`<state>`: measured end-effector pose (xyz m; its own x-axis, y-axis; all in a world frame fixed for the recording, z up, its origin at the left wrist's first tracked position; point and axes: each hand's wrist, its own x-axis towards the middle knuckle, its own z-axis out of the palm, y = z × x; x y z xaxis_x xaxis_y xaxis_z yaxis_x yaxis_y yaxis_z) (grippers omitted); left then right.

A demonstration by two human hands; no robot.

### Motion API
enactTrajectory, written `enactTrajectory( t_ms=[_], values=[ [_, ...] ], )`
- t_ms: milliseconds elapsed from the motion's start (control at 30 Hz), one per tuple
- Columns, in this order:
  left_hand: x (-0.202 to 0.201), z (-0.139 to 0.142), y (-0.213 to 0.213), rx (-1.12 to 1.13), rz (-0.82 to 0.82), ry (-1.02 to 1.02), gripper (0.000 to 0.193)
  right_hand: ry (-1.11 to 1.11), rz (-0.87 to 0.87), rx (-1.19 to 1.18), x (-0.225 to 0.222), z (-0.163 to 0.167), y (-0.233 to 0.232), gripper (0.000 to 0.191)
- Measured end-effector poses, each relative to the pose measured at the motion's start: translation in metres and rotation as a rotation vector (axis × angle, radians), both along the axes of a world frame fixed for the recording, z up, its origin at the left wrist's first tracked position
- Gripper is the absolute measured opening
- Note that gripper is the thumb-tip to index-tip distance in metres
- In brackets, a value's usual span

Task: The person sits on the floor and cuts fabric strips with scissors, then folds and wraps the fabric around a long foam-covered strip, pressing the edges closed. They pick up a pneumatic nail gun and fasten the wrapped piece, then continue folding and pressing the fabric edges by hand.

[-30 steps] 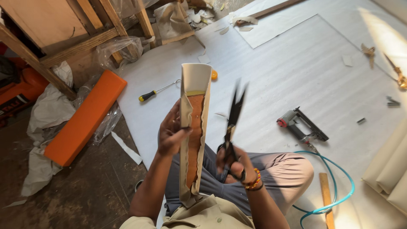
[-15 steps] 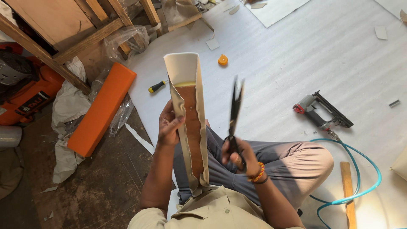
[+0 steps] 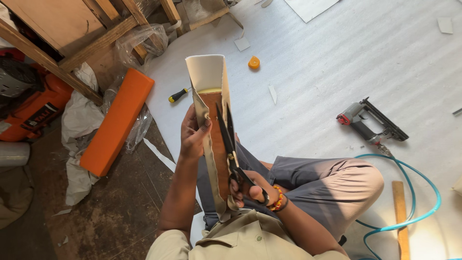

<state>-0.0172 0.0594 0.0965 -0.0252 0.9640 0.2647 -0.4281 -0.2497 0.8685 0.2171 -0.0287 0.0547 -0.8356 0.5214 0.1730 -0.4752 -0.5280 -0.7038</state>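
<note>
You sit on a floor that is part dark bare ground, part covered with a white ribbed foam sheet (image 3: 337,58), your legs folded under you on the sheet. Closest to you, your right hand (image 3: 250,190) has its grip closed through the handles of the black scissors (image 3: 230,144), whose blades stand a little apart and point up and away from you along the padded panel (image 3: 211,120). That panel stands upright in your lap, an orange-brown board wrapped in cream cover material with a ragged loose edge down its left side. Your left hand (image 3: 192,137) is clamped on that left edge about halfway up, thumb over the front, fingers behind. The scissor blades lie against the panel's face, just right of your left thumb.

To your right a teal air hose (image 3: 423,192) loops over the sheet beside a wooden strip (image 3: 400,212), and beyond it lies a staple gun (image 3: 370,123). To your left an orange cushion (image 3: 118,123) lies on the dark floor, with a screwdriver (image 3: 179,95) near its top end. Farther off sits a small orange cap (image 3: 254,62), and a wooden frame (image 3: 72,43) fills the far left corner.
</note>
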Motion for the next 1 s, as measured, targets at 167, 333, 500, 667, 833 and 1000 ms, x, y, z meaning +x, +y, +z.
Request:
enactTrajectory(
  t_ms=[167, 333, 500, 667, 833, 1000],
  values=[
    [0.013, 0.009, -0.008, -0.041, 0.132, 0.162, 0.055, 0.203, -0.034, -0.174, -0.044, 0.003, -0.002, 0.082],
    [0.033, 0.028, -0.013, -0.07, 0.26, 0.253, 0.058, 0.411, -0.045, -0.367, -0.071, 0.005, -0.001, 0.077],
    [0.042, 0.036, -0.018, -0.118, 0.329, 0.292, 0.065, 0.628, 0.072, -0.576, -0.073, 0.012, -0.004, 0.073],
    [0.034, 0.032, -0.018, -0.104, 0.348, 0.272, 0.064, 0.701, 0.181, -0.67, -0.062, 0.007, -0.012, 0.071],
    [0.027, 0.029, -0.021, -0.089, 0.314, 0.216, 0.061, 0.685, 0.224, -0.683, -0.062, -0.017, -0.017, 0.06],
    [0.016, 0.034, -0.02, -0.076, 0.241, 0.104, 0.059, 0.645, 0.229, -0.636, -0.063, -0.035, -0.012, 0.055]
  ],
)
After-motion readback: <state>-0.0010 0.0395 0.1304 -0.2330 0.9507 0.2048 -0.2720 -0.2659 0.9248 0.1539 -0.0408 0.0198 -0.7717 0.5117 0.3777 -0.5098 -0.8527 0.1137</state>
